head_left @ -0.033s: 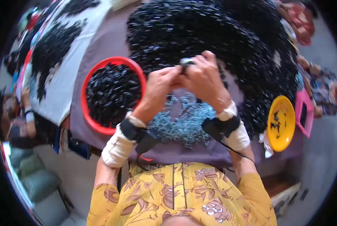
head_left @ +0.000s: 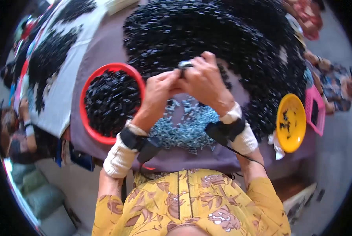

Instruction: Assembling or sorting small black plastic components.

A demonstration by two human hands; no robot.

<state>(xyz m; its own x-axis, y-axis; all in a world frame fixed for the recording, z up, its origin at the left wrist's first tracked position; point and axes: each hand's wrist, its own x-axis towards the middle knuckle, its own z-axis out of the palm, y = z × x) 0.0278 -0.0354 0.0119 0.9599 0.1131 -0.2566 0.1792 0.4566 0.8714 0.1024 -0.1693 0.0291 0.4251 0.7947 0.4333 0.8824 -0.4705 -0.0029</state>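
Note:
In front of me, my left hand (head_left: 157, 92) and my right hand (head_left: 206, 80) meet with fingers closed above the table. A small dark object with a shiny silvery part (head_left: 185, 65) juts out between them at the right hand's fingertips; its kind is not clear. What the left fingers pinch is hidden. Under my wrists lies a loose pile of small bluish-silver metal pieces (head_left: 189, 128), possibly screws or pins. Beyond my hands spreads a large heap of small black pieces (head_left: 201, 35). A red basin (head_left: 82, 112) full of similar black pieces stands left of my left hand.
A yellow dish (head_left: 301, 118) with a few black bits sits at the right table edge, beside a pink basket (head_left: 319, 104). Purple cloth (head_left: 95, 69) covers the table. Other people work at both sides. A cable (head_left: 243, 157) runs along my right forearm.
The whole view has shifted slightly, so the table's things appear a little further left. My hands stay together around the same small object.

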